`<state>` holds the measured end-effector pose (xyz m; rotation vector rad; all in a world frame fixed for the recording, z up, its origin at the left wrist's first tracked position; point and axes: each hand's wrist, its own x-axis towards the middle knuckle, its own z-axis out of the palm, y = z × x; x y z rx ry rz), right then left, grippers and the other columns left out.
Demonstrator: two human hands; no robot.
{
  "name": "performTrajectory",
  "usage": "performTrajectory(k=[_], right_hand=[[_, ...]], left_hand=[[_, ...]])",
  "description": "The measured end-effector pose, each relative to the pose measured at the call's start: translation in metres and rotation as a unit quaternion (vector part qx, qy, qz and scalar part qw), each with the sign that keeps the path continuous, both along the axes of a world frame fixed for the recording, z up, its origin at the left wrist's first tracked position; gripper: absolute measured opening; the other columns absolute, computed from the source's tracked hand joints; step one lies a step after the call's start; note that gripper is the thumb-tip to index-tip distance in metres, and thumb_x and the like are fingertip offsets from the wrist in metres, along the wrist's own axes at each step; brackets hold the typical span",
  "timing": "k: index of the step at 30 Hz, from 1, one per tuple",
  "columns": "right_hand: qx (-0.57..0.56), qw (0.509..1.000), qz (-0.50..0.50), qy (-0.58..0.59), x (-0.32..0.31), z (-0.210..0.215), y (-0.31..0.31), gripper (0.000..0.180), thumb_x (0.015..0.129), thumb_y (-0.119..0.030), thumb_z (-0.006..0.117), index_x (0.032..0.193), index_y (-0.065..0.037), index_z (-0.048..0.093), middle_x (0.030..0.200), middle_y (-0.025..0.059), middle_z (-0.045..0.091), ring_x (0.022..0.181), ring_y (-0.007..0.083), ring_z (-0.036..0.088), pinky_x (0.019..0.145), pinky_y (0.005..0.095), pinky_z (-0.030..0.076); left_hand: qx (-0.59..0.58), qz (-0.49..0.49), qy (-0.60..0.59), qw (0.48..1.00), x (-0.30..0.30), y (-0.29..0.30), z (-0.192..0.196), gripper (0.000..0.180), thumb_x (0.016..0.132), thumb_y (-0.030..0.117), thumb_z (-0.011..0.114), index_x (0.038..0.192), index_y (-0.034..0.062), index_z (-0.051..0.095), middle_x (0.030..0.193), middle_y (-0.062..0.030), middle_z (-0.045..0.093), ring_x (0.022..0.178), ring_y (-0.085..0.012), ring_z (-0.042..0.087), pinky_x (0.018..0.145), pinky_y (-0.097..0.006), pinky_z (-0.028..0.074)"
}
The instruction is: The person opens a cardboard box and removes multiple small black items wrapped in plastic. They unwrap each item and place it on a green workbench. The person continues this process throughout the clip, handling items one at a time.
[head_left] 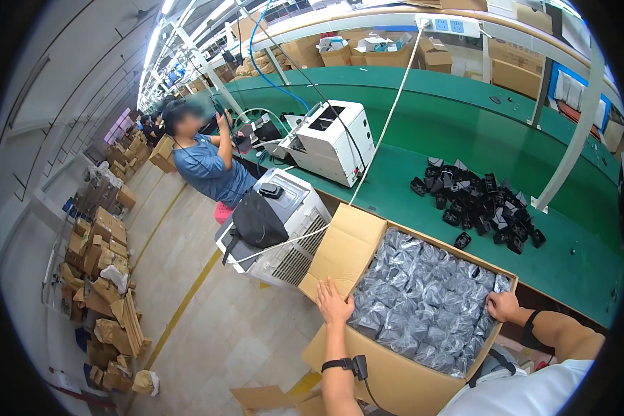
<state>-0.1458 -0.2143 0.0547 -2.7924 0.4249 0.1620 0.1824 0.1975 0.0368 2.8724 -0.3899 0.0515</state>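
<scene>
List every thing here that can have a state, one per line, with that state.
Cardboard box: open, flaps folded out, full of grey bagged parts.
Left hand: open, flat on the box's left edge.
Right hand: fingers curled over the box's right edge.
Black parts: loose heap on the green bench.
White machine: top open.

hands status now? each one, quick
Left hand: open, fingers spread, resting flat on the left edge of the cardboard box.
Right hand: curled over the box's right rim beside the grey plastic bags; actual grip cannot be told.
</scene>
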Motion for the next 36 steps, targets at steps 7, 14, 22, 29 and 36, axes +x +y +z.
performTrajectory(k=[7,14,22,29,36], right_hand=[[0.003,0.998,0.059,0.012,-0.001,-0.003,-0.012,0.01,0.086,-0.02,0.053,0.09,-0.011,0.057,0.063,0.0135,0.063,0.056,0.0345,0.063,0.053,0.0466,0.05],[0.013,0.994,0.106,-0.006,-0.006,-0.009,-0.022,0.007,0.088,-0.016,0.053,0.092,-0.011,0.055,0.061,0.0116,0.061,0.053,0.0328,0.062,0.051,0.0456,0.048],[0.029,0.992,0.123,-0.001,-0.006,-0.021,-0.035,0.006,0.086,-0.014,0.055,0.092,-0.011,0.057,0.061,0.012,0.06,0.055,0.0321,0.061,0.053,0.0452,0.048],[0.043,0.986,0.163,-0.009,-0.011,-0.031,-0.048,0.009,0.084,-0.011,0.056,0.093,-0.009,0.057,0.066,0.0123,0.06,0.058,0.0308,0.062,0.054,0.0426,0.048],[0.075,0.976,0.197,-0.056,-0.003,-0.029,-0.055,0.012,0.081,-0.007,0.058,0.093,-0.007,0.057,0.065,0.0118,0.059,0.057,0.0299,0.061,0.054,0.0414,0.048]], left_hand=[[0.014,0.03,-0.032,0.999,-0.018,-0.006,0.007,0.088,0.076,0.04,0.064,0.145,-0.0004,0.029,0.149,-0.0266,0.027,0.14,-0.0382,0.024,0.113,-0.049,0.022],[0.028,0.048,-0.021,0.998,-0.031,-0.009,0.011,0.086,0.078,0.039,0.065,0.145,-0.0006,0.029,0.148,-0.0258,0.03,0.139,-0.0379,0.026,0.113,-0.047,0.023],[0.016,0.061,-0.029,0.998,-0.041,-0.01,0.01,0.084,0.078,0.037,0.066,0.144,-0.0006,0.03,0.147,-0.0256,0.032,0.138,-0.038,0.029,0.113,-0.047,0.024],[0.012,0.072,-0.039,0.997,-0.056,-0.01,0.013,0.081,0.078,0.036,0.066,0.144,0.0013,0.033,0.145,-0.0253,0.035,0.136,-0.0395,0.033,0.11,-0.049,0.028],[-0.008,0.091,0.004,0.996,-0.07,-0.002,0.017,0.079,0.079,0.035,0.065,0.143,0.0009,0.034,0.145,-0.026,0.036,0.135,-0.0396,0.034,0.11,-0.048,0.028]])
